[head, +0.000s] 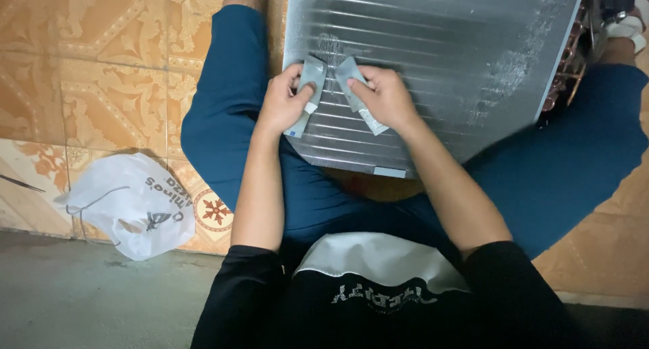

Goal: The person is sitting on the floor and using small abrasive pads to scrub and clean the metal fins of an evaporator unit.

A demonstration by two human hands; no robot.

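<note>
Both hands work over a finned metal coil panel [433,58] propped across the seated person's blue-trousered legs: left hand [282,104] pinches a small grey strip [309,85] against the fins, thumb on top, and right hand [385,97] grips a second grey strip [357,92], held tilted just beside the first. Strips sit near the panel's lower left area, close together but apart; copper tube bends [564,72] show along its right edge, and a white plastic bag [128,203] lies on the patterned tile floor [101,65], well off to the left.
</note>
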